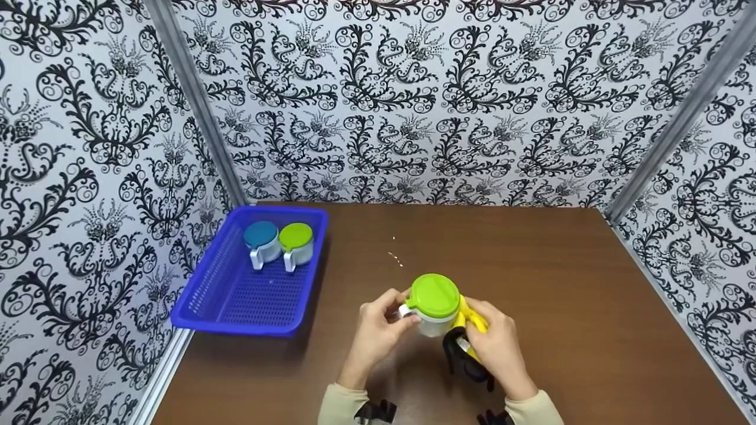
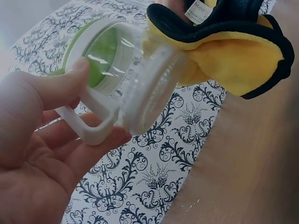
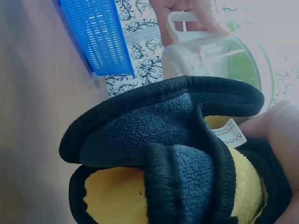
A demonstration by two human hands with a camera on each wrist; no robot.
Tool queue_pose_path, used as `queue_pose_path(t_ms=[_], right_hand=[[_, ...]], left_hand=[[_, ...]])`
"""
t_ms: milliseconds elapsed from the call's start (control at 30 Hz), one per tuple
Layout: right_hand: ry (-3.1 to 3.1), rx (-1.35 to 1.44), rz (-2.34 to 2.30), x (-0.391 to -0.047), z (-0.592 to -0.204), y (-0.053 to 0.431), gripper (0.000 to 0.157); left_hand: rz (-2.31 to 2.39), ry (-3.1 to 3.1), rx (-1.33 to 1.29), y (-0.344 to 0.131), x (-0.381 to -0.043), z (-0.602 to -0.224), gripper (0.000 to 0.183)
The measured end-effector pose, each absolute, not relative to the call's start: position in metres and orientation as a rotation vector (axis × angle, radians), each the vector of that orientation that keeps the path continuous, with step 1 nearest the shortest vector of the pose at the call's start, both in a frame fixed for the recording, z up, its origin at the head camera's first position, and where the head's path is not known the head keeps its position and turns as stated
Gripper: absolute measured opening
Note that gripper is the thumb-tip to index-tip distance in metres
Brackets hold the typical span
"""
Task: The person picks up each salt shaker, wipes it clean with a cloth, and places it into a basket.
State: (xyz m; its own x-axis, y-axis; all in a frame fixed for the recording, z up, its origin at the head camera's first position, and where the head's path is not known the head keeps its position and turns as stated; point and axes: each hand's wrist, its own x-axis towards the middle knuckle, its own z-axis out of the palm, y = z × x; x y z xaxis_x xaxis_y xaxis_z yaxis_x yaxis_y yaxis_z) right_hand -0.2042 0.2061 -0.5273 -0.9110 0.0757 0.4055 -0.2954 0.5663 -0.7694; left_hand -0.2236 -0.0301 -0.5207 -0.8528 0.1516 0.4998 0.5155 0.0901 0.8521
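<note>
A clear jar (image 2: 117,70) with a green lid (image 1: 436,294) and a white handle (image 2: 96,130) is held up over the table. My left hand (image 1: 381,330) grips it by the handle, thumb near the lid side. In my right hand (image 1: 496,339) is a bunched cloth (image 3: 135,135), yellow on one face and dark with black edging on the other, with a white label (image 3: 230,134). The cloth presses against the jar's right side in the head view. Part of the right hand is hidden behind the cloth in the right wrist view.
A blue plastic basket (image 1: 201,321) stands at the left of the brown table (image 1: 561,295). Inside it are a blue-lidded jar (image 1: 263,239) and a green-lidded jar (image 1: 297,242). Small pale crumbs (image 1: 396,257) lie beyond the hands. Patterned walls (image 1: 413,106) enclose the table.
</note>
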Motion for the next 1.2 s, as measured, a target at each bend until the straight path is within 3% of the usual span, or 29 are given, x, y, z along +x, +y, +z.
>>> queue_pose_path(t_ms=[600, 767, 1200], right_hand=[[-2.299, 0.200, 1.304, -0.201, -0.523, 0.201, 0.053], [-2.232, 0.287, 1.362, -0.198, -0.512, 0.201, 0.056], [-2.321, 0.609, 1.226, -0.199, -0.496, 0.211, 0.070]], left_hand=[[-1.936, -2.032, -0.629, -0.033, -0.225, -0.529, 0.024], [-1.947, -2.008, -0.586, -0.037, -0.224, -0.526, 0.025], [-1.790, -2.072, -0.776, -0.046, -0.204, -0.495, 0.030]])
